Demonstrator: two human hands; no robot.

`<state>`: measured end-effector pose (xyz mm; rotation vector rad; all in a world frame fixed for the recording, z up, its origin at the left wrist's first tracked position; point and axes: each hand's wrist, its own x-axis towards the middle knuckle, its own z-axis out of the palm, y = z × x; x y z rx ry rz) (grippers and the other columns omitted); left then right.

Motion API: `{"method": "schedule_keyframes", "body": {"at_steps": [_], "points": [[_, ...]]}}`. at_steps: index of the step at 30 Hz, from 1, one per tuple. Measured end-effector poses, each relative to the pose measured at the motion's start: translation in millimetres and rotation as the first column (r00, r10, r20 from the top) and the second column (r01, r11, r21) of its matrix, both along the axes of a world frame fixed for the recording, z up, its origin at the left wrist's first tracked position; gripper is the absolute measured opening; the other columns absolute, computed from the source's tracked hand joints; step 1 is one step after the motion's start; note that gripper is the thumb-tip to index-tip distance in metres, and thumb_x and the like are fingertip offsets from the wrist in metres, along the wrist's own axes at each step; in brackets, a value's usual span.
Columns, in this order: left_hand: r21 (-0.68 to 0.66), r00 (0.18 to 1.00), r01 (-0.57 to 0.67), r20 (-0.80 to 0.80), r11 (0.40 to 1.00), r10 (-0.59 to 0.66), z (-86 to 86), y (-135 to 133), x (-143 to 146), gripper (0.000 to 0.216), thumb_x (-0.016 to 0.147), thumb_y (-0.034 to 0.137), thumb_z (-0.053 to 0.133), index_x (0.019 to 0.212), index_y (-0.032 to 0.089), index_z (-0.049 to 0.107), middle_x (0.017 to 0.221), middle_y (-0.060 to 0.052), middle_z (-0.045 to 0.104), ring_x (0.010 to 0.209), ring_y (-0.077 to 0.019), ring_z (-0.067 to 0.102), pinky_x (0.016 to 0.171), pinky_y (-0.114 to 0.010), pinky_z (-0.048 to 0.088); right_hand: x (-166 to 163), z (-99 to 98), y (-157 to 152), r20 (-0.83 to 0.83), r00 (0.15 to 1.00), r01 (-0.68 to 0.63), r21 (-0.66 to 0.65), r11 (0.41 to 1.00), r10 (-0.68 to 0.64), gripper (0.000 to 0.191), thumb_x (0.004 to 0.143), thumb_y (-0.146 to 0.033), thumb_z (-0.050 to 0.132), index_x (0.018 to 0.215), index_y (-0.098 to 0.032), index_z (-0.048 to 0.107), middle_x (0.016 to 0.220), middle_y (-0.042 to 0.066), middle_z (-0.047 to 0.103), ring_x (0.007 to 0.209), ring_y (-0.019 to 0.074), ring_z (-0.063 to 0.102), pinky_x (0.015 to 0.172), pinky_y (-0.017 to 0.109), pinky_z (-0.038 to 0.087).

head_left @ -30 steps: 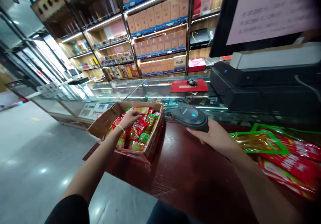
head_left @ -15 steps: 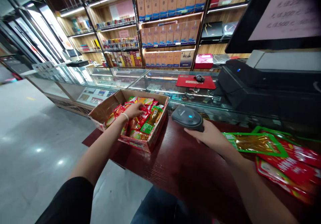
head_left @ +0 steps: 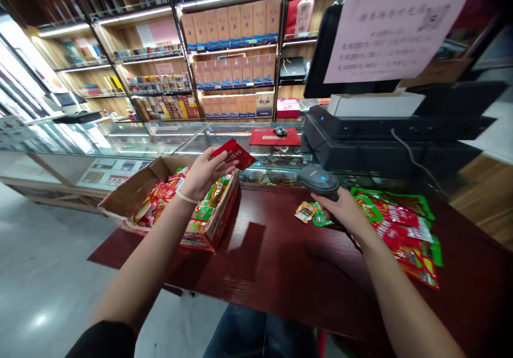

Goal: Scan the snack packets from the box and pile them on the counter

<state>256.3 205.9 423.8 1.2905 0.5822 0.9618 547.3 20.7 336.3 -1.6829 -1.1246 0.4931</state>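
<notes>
My left hand (head_left: 202, 172) is closed on a red snack packet (head_left: 234, 154), held up above the right end of an open cardboard box (head_left: 132, 189) full of colourful snack packets (head_left: 160, 200). My right hand (head_left: 344, 211) grips a dark handheld barcode scanner (head_left: 318, 179) with a blue light, its head turned towards the packet. Both are over a dark red wooden counter (head_left: 264, 262).
Green and red packets (head_left: 395, 222) lie spread at the right of the counter, with two small packets (head_left: 310, 212) by my right hand. Behind stand a black till unit (head_left: 385, 139), a monitor with a pink notice (head_left: 395, 29), a glass display case (head_left: 160, 139) and stocked shelves (head_left: 232, 64).
My left hand lifted a red packet out of the box and raised it. The right hand with the scanner stayed over the counter. The camera view shifted to the right.
</notes>
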Motion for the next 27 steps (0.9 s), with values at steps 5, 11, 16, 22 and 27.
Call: {"method": "schedule_keyframes", "body": {"at_steps": [5, 11, 16, 22, 27], "points": [[-0.126, 0.993, 0.083, 0.098, 0.989, -0.071, -28.7, -43.1, 55.3, 0.037, 0.081, 0.045, 0.068, 0.099, 0.013, 0.066, 0.107, -0.011, 0.072, 0.101, -0.0222, 0.069, 0.09, -0.032, 0.055, 28.5, -8.0, -28.8, -0.143, 0.989, 0.048, 0.101, 0.994, -0.033, 0.037, 0.08, -0.049, 0.069, 0.063, -0.022, 0.051, 0.045, -0.004, 0.049, 0.042, 0.0125, 0.044, 0.047, 0.027, 0.037], [-0.173, 0.997, 0.069, -0.029, 0.982, -0.075, -118.7, -52.3, 106.4, 0.044, 0.068, 0.04, 0.08, 0.1, 0.013, 0.068, 0.104, -0.01, 0.071, 0.088, -0.0175, 0.067, 0.077, -0.026, 0.054, 32.8, -21.2, -38.8, -0.264, 0.961, 0.116, 0.116, 0.986, -0.082, 0.035, 0.078, -0.051, 0.07, 0.071, -0.021, 0.055, 0.049, -0.005, 0.05, 0.04, 0.0115, 0.043, 0.045, 0.026, 0.036], [-0.186, 0.995, -0.003, -0.095, 0.983, -0.015, -181.8, -39.2, 113.8, 0.08, 0.061, 0.022, 0.083, 0.134, 0.026, 0.049, 0.132, -0.01, 0.057, 0.09, -0.0148, 0.066, 0.077, -0.027, 0.054, 21.5, -21.5, -34.3, -0.177, 0.98, 0.104, 0.049, 0.993, -0.094, 0.038, 0.078, -0.052, 0.069, 0.064, -0.023, 0.05, 0.045, -0.005, 0.048, 0.042, 0.0124, 0.044, 0.047, 0.027, 0.037], [-0.395, 0.977, 0.201, 0.008, 0.896, -0.215, -192.9, -34.7, 101.9, 0.06, 0.061, 0.019, 0.082, 0.117, 0.016, 0.062, 0.105, -0.007, 0.07, 0.079, -0.0141, 0.066, 0.075, -0.027, 0.054, 14.4, -29.9, -25.3, -0.047, 0.994, 0.1, -0.062, 0.993, -0.103, 0.033, 0.075, -0.049, 0.071, 0.088, -0.02, 0.061, 0.056, -0.002, 0.059, 0.047, 0.0156, 0.05, 0.047, 0.028, 0.04], [-0.348, 0.987, 0.154, 0.013, 0.925, -0.159, -193.8, -39.1, 100.3, 0.051, 0.067, 0.033, 0.081, 0.113, 0.019, 0.064, 0.105, -0.006, 0.071, 0.082, -0.0158, 0.068, 0.078, -0.029, 0.054, 13.2, -43.3, -17.1, 0.045, 0.997, 0.058, -0.016, 0.998, -0.057, 0.047, 0.075, -0.044, 0.072, 0.114, -0.02, 0.059, 0.098, 0.007, 0.071, 0.085, 0.0246, 0.066, 0.074, 0.036, 0.053]]}}
